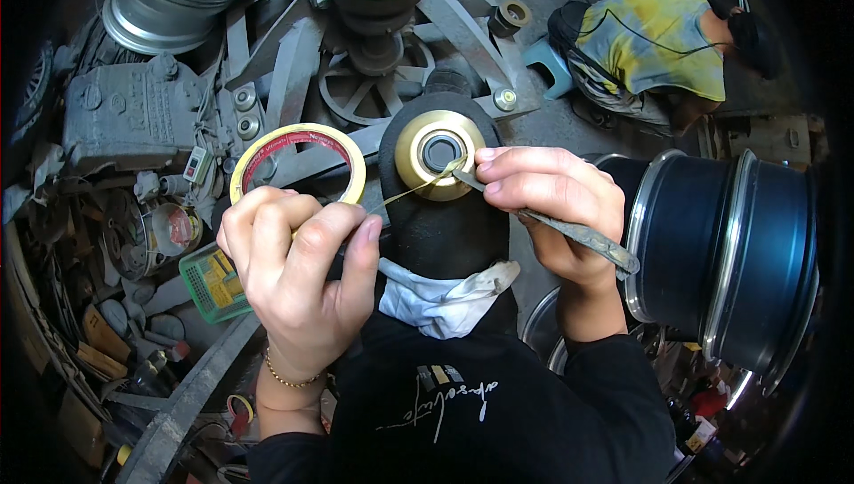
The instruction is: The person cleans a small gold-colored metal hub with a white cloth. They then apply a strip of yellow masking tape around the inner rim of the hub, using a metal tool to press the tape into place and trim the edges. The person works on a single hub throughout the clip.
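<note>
My left hand is closed, its fingers pinched at the lower edge of a roll of yellow masking tape with a red inner core. A thin twisted strip of tape runs from these fingertips toward my right hand. That hand is closed around a narrow, stained metal blade, whose tip meets the strip's far end. Just beneath lies a gold-coloured round ring-shaped part with a dark hollow centre, resting on a black surface. A crumpled white cloth lies below it, close to my body.
Ahead stands a grey metal machine frame with a spoked handwheel. Dark blue wheel rims are at my right, a silver rim at far left. Beyond, a person in a yellow-blue shirt bends over. A green basket sits left.
</note>
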The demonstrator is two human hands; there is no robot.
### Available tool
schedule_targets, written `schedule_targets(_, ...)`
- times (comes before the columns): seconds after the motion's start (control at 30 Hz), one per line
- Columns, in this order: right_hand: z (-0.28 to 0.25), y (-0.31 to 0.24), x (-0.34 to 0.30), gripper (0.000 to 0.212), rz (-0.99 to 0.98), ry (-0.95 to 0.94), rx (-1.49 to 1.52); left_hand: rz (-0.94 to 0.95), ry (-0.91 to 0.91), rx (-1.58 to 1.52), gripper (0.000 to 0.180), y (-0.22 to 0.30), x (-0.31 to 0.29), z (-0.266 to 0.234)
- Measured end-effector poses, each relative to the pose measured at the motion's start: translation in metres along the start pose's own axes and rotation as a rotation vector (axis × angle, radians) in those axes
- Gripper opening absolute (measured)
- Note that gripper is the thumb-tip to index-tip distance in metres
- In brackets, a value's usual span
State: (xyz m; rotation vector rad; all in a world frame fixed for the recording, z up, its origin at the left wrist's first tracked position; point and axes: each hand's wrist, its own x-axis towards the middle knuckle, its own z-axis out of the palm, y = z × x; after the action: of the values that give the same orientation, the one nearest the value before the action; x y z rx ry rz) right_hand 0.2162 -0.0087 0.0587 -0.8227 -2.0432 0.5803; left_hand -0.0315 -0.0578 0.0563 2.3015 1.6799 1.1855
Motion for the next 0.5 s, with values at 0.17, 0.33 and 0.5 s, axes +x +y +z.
schedule_targets(0.17, -0.003, -0.004, 0.003, 0.013, 0.027, -0.047, 0.002, -0.014, 0.034, -0.011, 0.018, -0.007, 0.000, 0.005)
schedule_targets(0.33, -0.004, -0.007, 0.005, 0.012, 0.044, -0.057, -0.013, 0.003, 0.042, -0.021, 0.020, -0.014, 0.005, 0.009)
schedule_targets(0.5, -0.003, -0.006, 0.005, 0.011, 0.074, -0.046, 0.080, 0.035, 0.059, -0.019, 0.020, -0.018, 0.010, 0.011)
